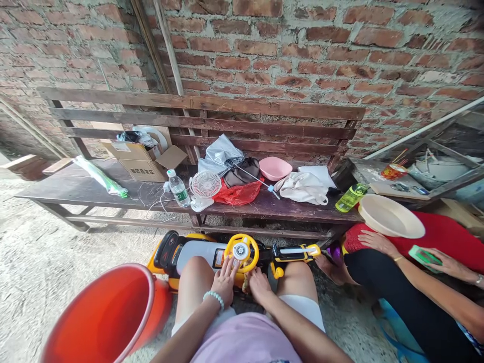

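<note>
A yellow steering wheel with a white hub belongs to a yellow and black ride-on toy in front of my knees. My left hand, with a beaded bracelet at the wrist, lies with fingers spread at the wheel's lower left edge. Just below the wheel is my right hand, its fingers partly hidden beside a small brownish thing that I cannot make out. To the right of the wheel, a yellow and black toy arm reaches over my right knee.
A wooden bench holds a cardboard box, bottle, fan, pink basin and bags. A red tub stands at left. At right sits another person, holding a green object.
</note>
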The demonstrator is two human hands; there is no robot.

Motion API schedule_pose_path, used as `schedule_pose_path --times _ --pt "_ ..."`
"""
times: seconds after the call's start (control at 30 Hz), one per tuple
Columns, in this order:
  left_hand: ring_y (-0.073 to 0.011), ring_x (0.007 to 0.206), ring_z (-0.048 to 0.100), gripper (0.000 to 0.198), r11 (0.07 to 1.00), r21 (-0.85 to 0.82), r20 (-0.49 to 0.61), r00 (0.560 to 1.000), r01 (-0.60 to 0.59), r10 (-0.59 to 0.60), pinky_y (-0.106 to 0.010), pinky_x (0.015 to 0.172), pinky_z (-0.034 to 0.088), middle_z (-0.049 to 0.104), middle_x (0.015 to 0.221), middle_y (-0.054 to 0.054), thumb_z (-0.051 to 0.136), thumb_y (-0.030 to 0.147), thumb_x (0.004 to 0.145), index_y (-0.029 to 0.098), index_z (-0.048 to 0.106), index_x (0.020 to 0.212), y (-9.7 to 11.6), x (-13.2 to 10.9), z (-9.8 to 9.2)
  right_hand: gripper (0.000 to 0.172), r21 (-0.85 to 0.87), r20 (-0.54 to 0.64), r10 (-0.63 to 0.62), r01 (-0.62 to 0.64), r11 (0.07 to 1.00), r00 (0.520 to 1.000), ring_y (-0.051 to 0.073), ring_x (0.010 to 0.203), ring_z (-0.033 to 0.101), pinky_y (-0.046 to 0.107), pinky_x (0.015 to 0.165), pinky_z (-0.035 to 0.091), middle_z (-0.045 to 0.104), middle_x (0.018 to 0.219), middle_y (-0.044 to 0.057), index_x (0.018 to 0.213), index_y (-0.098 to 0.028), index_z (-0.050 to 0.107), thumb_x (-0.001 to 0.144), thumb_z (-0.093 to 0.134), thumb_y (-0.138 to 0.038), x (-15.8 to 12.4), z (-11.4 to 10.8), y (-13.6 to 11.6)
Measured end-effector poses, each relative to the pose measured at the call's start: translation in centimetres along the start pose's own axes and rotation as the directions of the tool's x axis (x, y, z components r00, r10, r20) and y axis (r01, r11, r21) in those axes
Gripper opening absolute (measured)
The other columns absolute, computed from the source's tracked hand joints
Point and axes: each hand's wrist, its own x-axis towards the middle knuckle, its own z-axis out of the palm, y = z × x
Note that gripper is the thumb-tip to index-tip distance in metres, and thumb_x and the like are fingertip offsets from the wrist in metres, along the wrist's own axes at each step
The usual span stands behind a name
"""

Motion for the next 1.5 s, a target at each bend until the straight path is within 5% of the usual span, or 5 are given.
schedule_pose_path --times 0.2,0.57,0.87,1.27,1.5 --pt "-0.0296 0.165 -0.004 0.104 1.0 0.011 -0.001 1.0 -0.003 0.003 -0.052 0.126 0.032 -0.004 0.178 -0.005 0.052 0.007 0.079 0.023 0.005 0.17 0.0 0.1 0.3 0.047 0.198 0.068 -0.002 -0.012 0.98 0.998 0.025 0.117 0.067 0.03 0.1 0.051 0.066 0.138 0.008 0.119 -0.022 0.075 0.078 0.059 -0.007 -2.6 -2.9 0.7" --pt "-0.0286 0.165 -0.001 0.104 1.0 -0.02 -0.034 0.999 0.01 -0.011 -0.048 0.127 0.031 -0.002 0.178 -0.004 0.05 0.004 0.078 0.025 0.007 0.17 0.0 -0.1 0.3 0.07 0.348 -0.529 0.123 0.082 0.934 0.84 0.026 0.135 0.057 0.04 0.119 0.043 0.057 0.15 0.006 0.133 -0.026 0.068 0.068 0.052 -0.006 -4.4 -13.5 9.1" --pt "-0.0287 0.165 -0.003 0.103 0.998 0.051 -0.005 0.999 0.041 -0.04 -0.048 0.126 0.034 -0.005 0.177 -0.004 0.046 -0.002 0.08 0.026 0.005 0.17 0.4 -0.3 -0.4 0.077 0.087 -0.352 0.121 -0.096 0.992 0.928 0.026 0.131 0.052 0.037 0.112 0.043 0.057 0.154 0.006 0.15 -0.029 0.058 0.079 0.053 -0.001 -1.8 -9.3 12.7" --pt "-0.0272 0.164 -0.006 0.101 0.999 -0.005 0.016 0.999 0.046 -0.046 -0.047 0.125 0.035 -0.007 0.176 -0.001 0.042 -0.002 0.08 0.028 0.003 0.169 0.5 -0.5 -1.2 0.065 -0.04 -0.402 0.42 -0.474 0.88 0.814 0.031 0.121 0.054 0.037 0.097 0.044 0.059 0.146 0.011 0.148 -0.026 0.058 0.084 0.063 -0.018 -3.0 -9.5 21.0" --pt "-0.0283 0.164 -0.007 0.099 0.998 0.013 0.014 0.998 0.062 -0.062 -0.045 0.126 0.034 -0.007 0.177 -0.004 0.042 -0.003 0.081 0.024 0.005 0.17 0.9 -0.4 -0.9 0.055 0.03 -0.316 0.406 -0.419 0.907 0.857 0.028 0.115 0.058 0.034 0.088 0.047 0.065 0.138 0.009 0.137 -0.026 0.07 0.089 0.049 -0.007 -1.7 -10.4 17.0"
